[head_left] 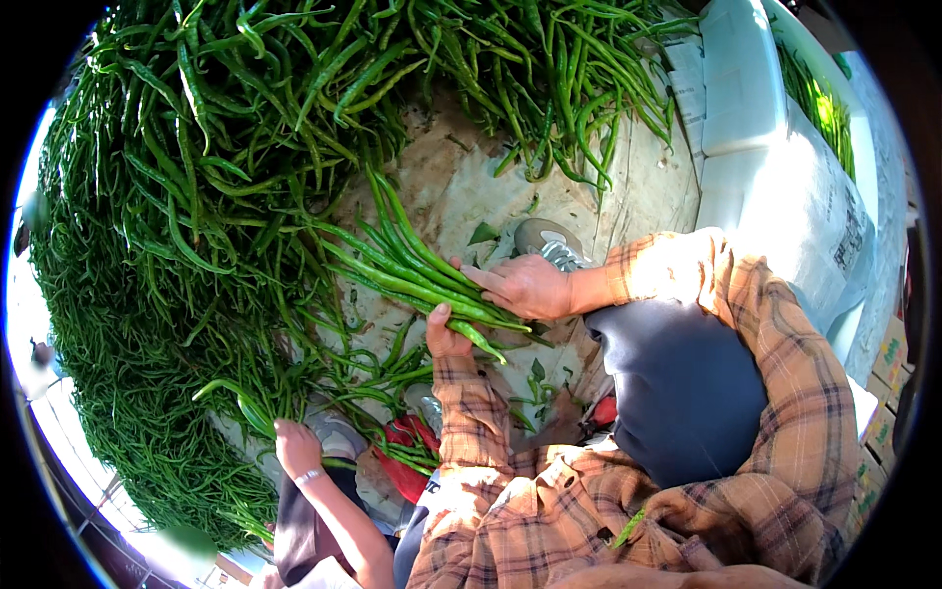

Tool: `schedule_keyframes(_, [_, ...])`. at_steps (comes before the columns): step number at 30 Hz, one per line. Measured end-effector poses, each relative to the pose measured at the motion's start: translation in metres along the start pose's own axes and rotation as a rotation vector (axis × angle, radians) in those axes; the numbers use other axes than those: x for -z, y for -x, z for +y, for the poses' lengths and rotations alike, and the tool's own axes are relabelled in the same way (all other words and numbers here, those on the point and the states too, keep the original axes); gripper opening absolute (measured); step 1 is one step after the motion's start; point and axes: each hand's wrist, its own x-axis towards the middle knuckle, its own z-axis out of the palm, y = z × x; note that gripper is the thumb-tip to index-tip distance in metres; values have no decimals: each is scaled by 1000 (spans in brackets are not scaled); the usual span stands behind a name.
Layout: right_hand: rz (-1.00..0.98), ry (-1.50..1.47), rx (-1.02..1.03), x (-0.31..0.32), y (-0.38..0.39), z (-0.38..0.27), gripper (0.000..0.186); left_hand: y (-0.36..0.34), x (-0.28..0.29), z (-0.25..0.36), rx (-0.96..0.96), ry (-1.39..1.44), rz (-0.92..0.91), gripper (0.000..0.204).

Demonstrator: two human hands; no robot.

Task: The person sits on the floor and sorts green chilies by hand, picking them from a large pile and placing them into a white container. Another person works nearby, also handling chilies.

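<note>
A bunch of long green chili peppers (417, 265) lies across both my hands, stems and tips fanning toward the upper left. My right hand (525, 285) closes on the bunch from the right, its fingers over the upper peppers. Below it, my left hand (448, 334) grips the lower side, thumb up against the peppers. A large heap of the same chili peppers (186, 187) fills the left and far side, close to the bunch's far end.
At the lower left a co-worker's hand (297, 449) with a wristband holds some peppers. A white foam box (741, 108) stands at the right, partly covered by a translucent plastic bag (824, 216). My shoe (549, 240) rests on the pale ground sheet (446, 177). Cartons (888, 363) stand beyond.
</note>
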Motion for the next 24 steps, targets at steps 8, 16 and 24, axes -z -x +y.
schedule_keyframes(8, [52, -82, 53, 2, -1, -5, 54, -2, 24, 6, -31, -36, -23, 73])
schedule_keyframes(16, [124, -187, -8, -1, 2, 5, 51, -9, 28, 10, -87, -9, -47, 61])
schedule_keyframes(24, [155, -96, 77, 19, 20, 20, 58, 2, 25, 39, -334, 135, -79, 50])
